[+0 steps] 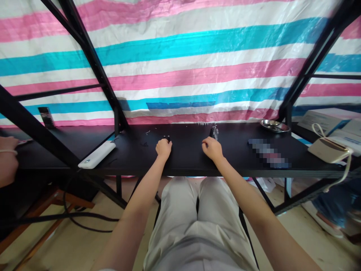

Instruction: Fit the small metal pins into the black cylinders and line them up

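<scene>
Head view: reaching w/ both hands over dark tabletop (pixel 186 150), well apart; w/ L hand (pixel 163 148), fingers curled in, apparently grasping small dark pc (pixel 169 139) w/ two shiny tips, jutting just past the knuckles; w/ R hand (pixel 212 148), thumb and fingers bunched, but can't tell if holding anything, grip hidden from view; just beyond R fingers, dark-and-clear cluster (pixel 216 132), touching or only near, can't tell; past that, row of thin white pcs (pixel 203 124) toward back edge; beyond L fingers and a bit left, loose white bits (pixel 147 131); well left of L fingers, white box-like device (pixel 97 155); well right of R fingers, metal dish (pixel 275 126) and, short of it, pixelated item (pixel 266 152), too masked to ID; step in hand, as judged: prob. holding w/ L fingers while fiddling at cluster w/ R; next move calls for steady L grip, precise R pinch, and care not to brush loose bits w/ fingertips.
</scene>
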`<action>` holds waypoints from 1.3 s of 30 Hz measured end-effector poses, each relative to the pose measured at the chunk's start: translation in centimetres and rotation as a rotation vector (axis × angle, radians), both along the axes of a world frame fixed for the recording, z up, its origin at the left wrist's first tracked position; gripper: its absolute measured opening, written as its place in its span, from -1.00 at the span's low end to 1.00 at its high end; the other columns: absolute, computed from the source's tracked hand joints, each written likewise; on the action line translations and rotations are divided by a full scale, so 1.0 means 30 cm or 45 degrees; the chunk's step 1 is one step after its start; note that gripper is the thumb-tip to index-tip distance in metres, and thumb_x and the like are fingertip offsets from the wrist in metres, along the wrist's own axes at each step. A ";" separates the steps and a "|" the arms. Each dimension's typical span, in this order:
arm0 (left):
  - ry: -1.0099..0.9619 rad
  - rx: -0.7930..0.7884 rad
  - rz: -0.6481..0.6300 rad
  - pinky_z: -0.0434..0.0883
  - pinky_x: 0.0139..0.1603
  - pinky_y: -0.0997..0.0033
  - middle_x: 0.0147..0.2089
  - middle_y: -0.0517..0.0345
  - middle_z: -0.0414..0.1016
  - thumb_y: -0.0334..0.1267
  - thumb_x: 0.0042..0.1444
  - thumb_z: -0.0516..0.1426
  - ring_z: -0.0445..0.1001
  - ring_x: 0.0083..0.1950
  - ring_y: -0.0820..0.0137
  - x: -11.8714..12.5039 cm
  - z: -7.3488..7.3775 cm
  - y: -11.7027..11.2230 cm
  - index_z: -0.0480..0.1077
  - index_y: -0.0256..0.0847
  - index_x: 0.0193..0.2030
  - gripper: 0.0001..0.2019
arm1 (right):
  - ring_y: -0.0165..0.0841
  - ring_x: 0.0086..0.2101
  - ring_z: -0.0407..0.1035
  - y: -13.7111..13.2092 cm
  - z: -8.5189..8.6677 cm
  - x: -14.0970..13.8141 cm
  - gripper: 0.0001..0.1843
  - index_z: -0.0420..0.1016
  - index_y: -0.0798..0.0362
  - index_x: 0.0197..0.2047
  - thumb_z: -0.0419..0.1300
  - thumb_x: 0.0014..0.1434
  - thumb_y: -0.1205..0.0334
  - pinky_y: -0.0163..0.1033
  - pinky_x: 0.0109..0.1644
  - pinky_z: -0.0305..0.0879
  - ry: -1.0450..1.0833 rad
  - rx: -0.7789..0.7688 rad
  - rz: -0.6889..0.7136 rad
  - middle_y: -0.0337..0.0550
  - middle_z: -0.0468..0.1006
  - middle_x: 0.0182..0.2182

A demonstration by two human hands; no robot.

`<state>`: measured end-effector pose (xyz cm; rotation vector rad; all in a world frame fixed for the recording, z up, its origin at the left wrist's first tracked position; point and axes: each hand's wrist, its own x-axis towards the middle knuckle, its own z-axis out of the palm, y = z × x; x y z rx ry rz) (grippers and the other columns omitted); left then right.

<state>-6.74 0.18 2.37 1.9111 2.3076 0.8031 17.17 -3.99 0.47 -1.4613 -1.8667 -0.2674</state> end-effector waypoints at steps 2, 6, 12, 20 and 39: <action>0.009 0.009 -0.008 0.38 -0.20 0.29 -0.22 -0.11 0.52 -0.14 0.07 0.08 0.49 -0.18 0.17 0.000 -0.001 0.001 0.51 -0.22 -0.24 -0.74 | -0.34 -0.36 0.31 -0.003 0.002 0.016 -0.75 0.46 0.06 -0.38 -0.05 0.10 0.32 -0.30 -0.32 0.13 0.129 0.014 -0.235 -0.13 0.46 -0.39; 0.023 0.006 -0.012 0.38 -0.21 0.29 -0.23 -0.12 0.51 -0.12 0.07 0.08 0.49 -0.19 0.15 -0.001 0.000 0.001 0.50 -0.23 -0.25 -0.73 | -0.33 -0.42 0.30 0.004 0.000 0.048 -0.76 0.46 0.06 -0.45 -0.03 0.06 0.29 -0.28 -0.39 0.07 0.241 -0.070 -0.451 -0.10 0.44 -0.44; 0.089 -0.029 -0.001 0.36 -0.23 0.29 -0.25 -0.13 0.51 -0.06 0.06 0.09 0.49 -0.20 0.15 -0.006 0.002 -0.015 0.49 -0.23 -0.30 -0.71 | -0.22 -0.35 0.32 0.021 -0.024 0.069 -0.74 0.51 0.10 -0.43 -0.01 0.05 0.30 -0.20 -0.33 0.14 0.196 -0.206 -0.544 0.05 0.45 -0.40; 0.240 0.214 -0.640 0.33 -0.27 0.41 -0.34 0.05 0.48 -0.09 0.16 0.00 0.46 -0.28 0.32 0.146 0.028 -0.082 0.44 -0.18 -0.33 -0.72 | -0.16 -0.26 0.29 0.024 -0.043 0.070 -0.75 0.56 0.12 -0.40 0.04 0.00 0.34 -0.12 -0.24 0.16 0.098 -0.140 -0.570 0.13 0.47 -0.35; 0.419 0.052 -0.965 0.33 -0.13 0.30 0.00 -0.04 0.29 -0.31 0.19 -0.06 0.36 -0.05 0.25 0.547 -0.014 0.058 0.09 -0.09 0.24 -0.55 | -0.17 -0.14 0.26 0.013 0.000 0.082 -0.66 0.55 0.13 -0.22 -0.02 0.07 0.31 -0.15 -0.14 0.14 0.155 -0.434 -0.622 0.07 0.46 -0.17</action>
